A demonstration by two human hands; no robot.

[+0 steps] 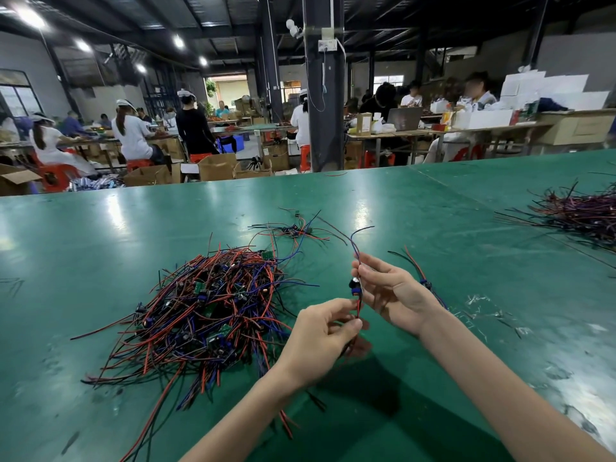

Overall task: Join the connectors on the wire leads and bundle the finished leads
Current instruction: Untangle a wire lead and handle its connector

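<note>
**Lead held up between both hands**

The right hand (388,288) pinches the lead (356,288) near its dark connector, fingers closed on the wire. The left hand (321,331) grips the red tail below, fingertips together. It hangs above the green table (100,235), just right of the pile (206,308). A slack pinch could, I'd guess, let the thin wire slide, or the loose tail snag the pile. No readable writing anywhere.

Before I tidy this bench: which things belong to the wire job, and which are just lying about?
Job:
left hand
right hand
held lead
big wire pile
small wire cluster
lead beside right wrist

Lying about:
far wire heap
plastic scraps
</note>
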